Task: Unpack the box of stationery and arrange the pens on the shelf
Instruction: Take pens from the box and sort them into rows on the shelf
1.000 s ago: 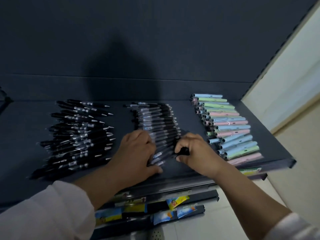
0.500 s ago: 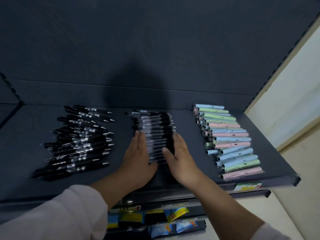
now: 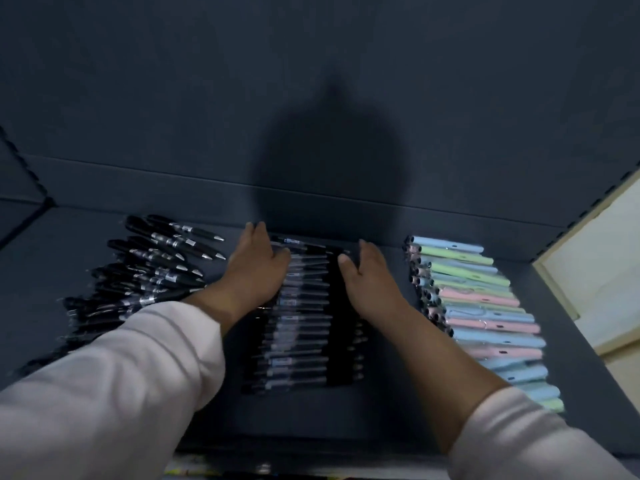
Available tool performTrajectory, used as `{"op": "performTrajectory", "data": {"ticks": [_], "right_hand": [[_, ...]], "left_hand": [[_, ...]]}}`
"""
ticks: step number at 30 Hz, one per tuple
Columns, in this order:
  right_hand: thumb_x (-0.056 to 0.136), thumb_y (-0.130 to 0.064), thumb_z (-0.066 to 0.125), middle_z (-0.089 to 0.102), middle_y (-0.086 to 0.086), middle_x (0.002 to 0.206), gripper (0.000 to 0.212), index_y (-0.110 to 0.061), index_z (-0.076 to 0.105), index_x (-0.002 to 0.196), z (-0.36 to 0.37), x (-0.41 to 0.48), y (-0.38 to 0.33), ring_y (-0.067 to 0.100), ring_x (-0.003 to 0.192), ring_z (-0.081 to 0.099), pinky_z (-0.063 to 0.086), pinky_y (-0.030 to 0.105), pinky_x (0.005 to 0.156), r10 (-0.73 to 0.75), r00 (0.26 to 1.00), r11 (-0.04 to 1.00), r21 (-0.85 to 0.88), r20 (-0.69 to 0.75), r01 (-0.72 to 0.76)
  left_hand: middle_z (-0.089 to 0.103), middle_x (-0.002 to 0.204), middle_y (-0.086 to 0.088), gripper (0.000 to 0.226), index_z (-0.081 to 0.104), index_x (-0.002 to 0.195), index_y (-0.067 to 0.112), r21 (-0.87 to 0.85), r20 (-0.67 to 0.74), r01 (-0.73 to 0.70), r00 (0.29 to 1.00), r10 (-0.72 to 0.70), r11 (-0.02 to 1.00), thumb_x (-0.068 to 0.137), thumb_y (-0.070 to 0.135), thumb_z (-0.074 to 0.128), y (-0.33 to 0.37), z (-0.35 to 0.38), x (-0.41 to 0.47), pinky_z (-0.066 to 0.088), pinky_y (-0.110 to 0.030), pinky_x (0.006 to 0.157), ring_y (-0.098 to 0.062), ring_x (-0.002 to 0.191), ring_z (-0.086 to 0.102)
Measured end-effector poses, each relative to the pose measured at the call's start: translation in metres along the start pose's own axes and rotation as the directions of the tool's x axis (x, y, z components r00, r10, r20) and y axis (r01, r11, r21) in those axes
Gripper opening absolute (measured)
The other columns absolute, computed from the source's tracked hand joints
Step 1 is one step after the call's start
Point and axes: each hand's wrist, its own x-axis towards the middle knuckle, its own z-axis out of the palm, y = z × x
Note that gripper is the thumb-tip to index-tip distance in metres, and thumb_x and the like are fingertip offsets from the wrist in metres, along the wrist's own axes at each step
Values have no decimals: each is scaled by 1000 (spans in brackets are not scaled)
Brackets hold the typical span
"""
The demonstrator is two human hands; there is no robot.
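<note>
Black pens lie between flat left hand and right hand.

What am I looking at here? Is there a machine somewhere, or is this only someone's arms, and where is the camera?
There is no machine here. These are a person's two bare hands, filmed by one wide-angle camera worn on the head, so you look forward and down along the arms in pale sleeves.

The dark surface is a shelf. Three groups of pens lie on it. On the left is a loose heap of black pens. In the middle is a neat stack of clear-barrelled pens. On the right is a row of pastel pens in blue, green and pink.

The left hand presses flat against the left side of the middle stack, and the right hand against its right side. Neither hand grips a pen; they appear to be squaring the stack up. The dark shape on the back wall is the person's shadow.
</note>
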Motion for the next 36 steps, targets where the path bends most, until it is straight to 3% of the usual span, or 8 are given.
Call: {"op": "performTrajectory", "data": {"ticks": [4, 13, 18, 23, 31, 36], "right_hand": [[101, -44, 31, 4, 5, 161, 67, -9, 8, 153, 6, 19, 1, 15, 147, 4, 6, 23, 113, 17, 998, 1000, -27, 59, -15], [101, -47, 28, 0, 4, 161, 67, -11, 5, 153, 16, 20, 0, 14, 147, 0, 3, 25, 116, -32, 990, 990, -135, 138, 51], [100, -51, 23, -5, 5, 161, 68, -14, 2, 153, 16, 17, 4, 18, 148, -3, 2, 34, 120, -29, 979, 929, -355, 202, 101], [100, -52, 22, -7, 4, 161, 68, -15, 1, 153, 11, 14, 0, 19, 148, -5, 2, 37, 120, -38, 981, 934, -342, 188, 101], [101, -44, 31, 7, 5, 160, 59, -16, 17, 151, 13, -6, -38, 21, 147, 5, 9, 41, 120, -223, 965, 917, -308, 137, 255], [98, -37, 46, 23, 7, 156, 58, -13, 29, 148, 41, -36, -85, 21, 144, 18, 13, 28, 117, -422, 880, 843, -262, 220, 470]], "left_hand": [[-1, 159, -10, 65, 5, 150, 6, 18, 12, 71, 997, -71, 997, 98, 29, 37, -4, 8, 19, 5, -28, 116, -18, 147, 2], [-2, 159, -5, 62, 4, 151, 10, -25, 71, 8, 997, -6, 1000, 99, 23, 36, 2, 20, 13, 3, -22, 114, -15, 146, 2], [-7, 159, -5, 58, 4, 152, 18, 287, 178, -76, 984, 25, 955, 101, 31, 29, 0, 15, 10, 1, -28, 117, -18, 147, -4], [-7, 159, -3, 57, 6, 152, 21, 310, 166, -100, 985, 49, 946, 101, 33, 29, 3, 1, 3, 2, -31, 118, -18, 146, -5], [3, 159, -6, 63, 12, 151, 21, 415, 30, -96, 995, 92, 905, 97, 46, 33, -22, -54, -27, 5, -39, 119, -23, 146, 1], [7, 159, -5, 73, 16, 150, 25, 479, 1, -94, 994, 107, 873, 90, 56, 43, -55, -102, -61, 11, -45, 118, -21, 146, 3]]}}
